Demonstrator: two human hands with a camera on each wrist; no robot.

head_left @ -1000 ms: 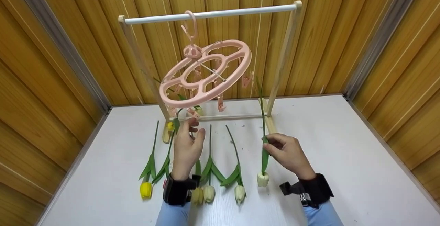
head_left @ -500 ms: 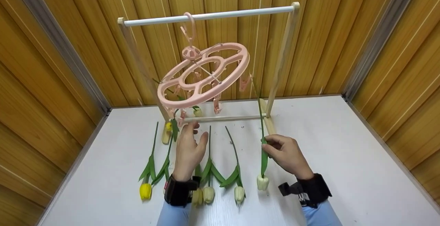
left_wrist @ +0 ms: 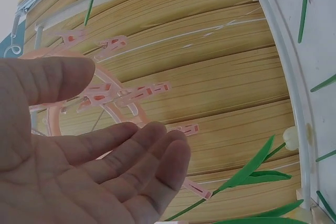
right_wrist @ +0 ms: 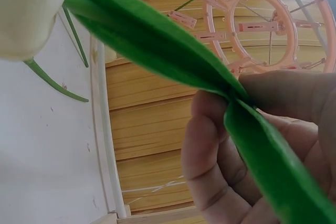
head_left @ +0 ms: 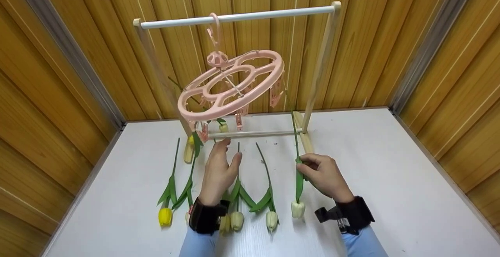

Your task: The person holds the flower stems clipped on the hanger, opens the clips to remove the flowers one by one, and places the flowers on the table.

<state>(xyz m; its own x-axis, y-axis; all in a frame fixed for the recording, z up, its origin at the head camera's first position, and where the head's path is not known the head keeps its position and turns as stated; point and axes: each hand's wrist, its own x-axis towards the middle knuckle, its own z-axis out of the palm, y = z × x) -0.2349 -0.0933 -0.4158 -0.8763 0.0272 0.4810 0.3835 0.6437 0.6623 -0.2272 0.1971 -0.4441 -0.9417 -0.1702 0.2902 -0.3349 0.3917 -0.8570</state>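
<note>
A pink round clip hanger (head_left: pixel 230 83) hangs tilted by its hook from the white rail of a wooden rack (head_left: pixel 238 16); its pegs (left_wrist: pixel 142 92) show in the left wrist view. Two tulips hang from its pegs at the left, a yellow one (head_left: pixel 191 140) and a white one (head_left: pixel 223 127). My left hand (head_left: pixel 220 169) is open just below the hanger's near rim, fingers straight and holding nothing. My right hand (head_left: pixel 318 175) pinches the stem of a white tulip (head_left: pixel 298 208), flower head down, stem pointing up; its leaf (right_wrist: pixel 157 45) fills the right wrist view.
Several tulips lie on the white table (head_left: pixel 390 194) in front of me: a yellow one (head_left: pixel 165 215) at the left and white ones (head_left: pixel 237 220) in the middle. Wood-panelled walls close in the back and both sides. The rack's feet (head_left: pixel 305 138) stand at the table's far edge.
The hanger has turned and tilted a little further. My left hand moved slightly right and down, away from the pegs. My right hand lowered its tulip a little.
</note>
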